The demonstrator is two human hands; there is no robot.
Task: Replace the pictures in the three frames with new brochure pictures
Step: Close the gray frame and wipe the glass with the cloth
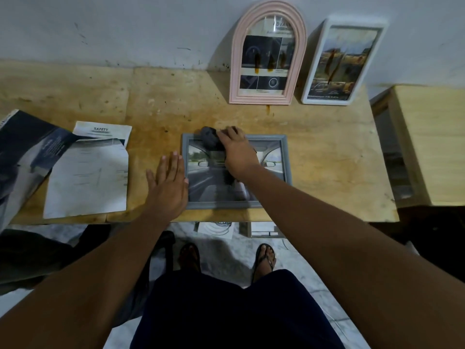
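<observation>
Fig. Head view. Far left of the grey frame (221,204), a dark folded brochure (27,147) overlapped a white sheet headed "SAFETY" (88,177), both flat on the wooden table (327,152). The left hand (168,183) lay released, fingers straight and together, palm down on the table against the frame's left rim, the thumb touching that rim. The grey frame, rectangular with a narrow moulded border, lay face up near the table's front edge and held a pale greyish picture of a car interior. At its upper left corner, a dark crumpled cloth (210,137) rested on the rim and glass. The right hand (237,152) grasped this cloth with curled fingers. Behind the grey frame and to its right, a pink arched frame (268,59) and a white rectangular frame (343,62) leaned upright against the wall, each holding a printed brochure picture.
</observation>
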